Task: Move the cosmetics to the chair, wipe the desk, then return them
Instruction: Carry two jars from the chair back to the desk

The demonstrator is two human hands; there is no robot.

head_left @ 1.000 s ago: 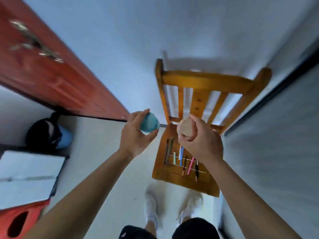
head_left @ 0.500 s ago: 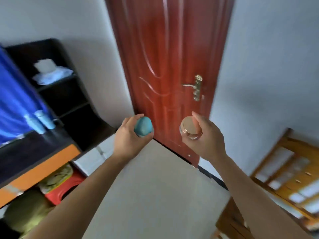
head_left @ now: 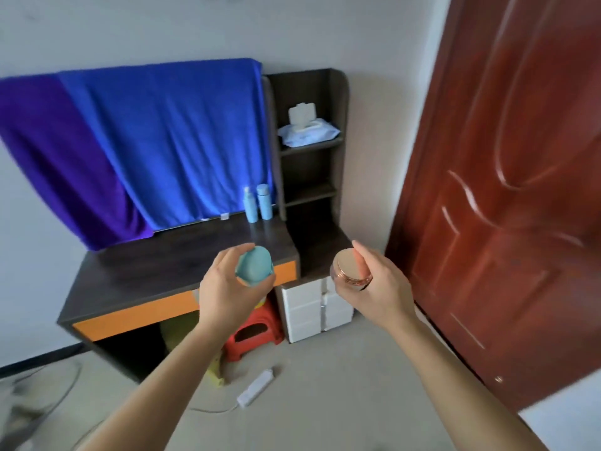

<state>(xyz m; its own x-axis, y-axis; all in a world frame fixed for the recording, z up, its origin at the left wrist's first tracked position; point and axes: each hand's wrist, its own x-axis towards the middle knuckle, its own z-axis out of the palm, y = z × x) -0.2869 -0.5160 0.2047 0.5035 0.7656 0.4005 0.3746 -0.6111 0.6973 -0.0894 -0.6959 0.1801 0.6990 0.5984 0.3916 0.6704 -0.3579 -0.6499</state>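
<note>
Two jars are in my hands, both held in the air in front of the desk point(head_left: 182, 271) and not yet touching it. My left hand point(head_left: 227, 294) is wrapped around a teal jar point(head_left: 254, 266), thumb on one side and fingers curled round the other, so the grasp is firm; the jar hangs before the desk's front edge. My right hand point(head_left: 377, 288) clasps a rose-gold jar point(head_left: 349, 268) from the side, its flat lid facing me, held off the desk's right end, in front of the dark shelf unit point(head_left: 309, 157) that rises from that end. On the desk, at the back right corner, two pale blue bottles point(head_left: 258, 203) stand upright, just beside each other and close against the shelf unit. A blue cloth point(head_left: 169, 138) and a purple cloth point(head_left: 61, 157) hang over the back of the desk, covering whatever is behind them. A pack of wipes point(head_left: 309, 131) lies on an upper shelf of the unit. Under the desk I see a red stool point(head_left: 253, 333), and beside it, below the shelf unit, a white drawer box point(head_left: 315, 307). On the floor in front of the desk lies a white power strip point(head_left: 255, 387) with its cord trailing off. A red-brown door point(head_left: 507, 190) stands well to the right of the desk. The rest of the desk top shows as dark bare wood.
</note>
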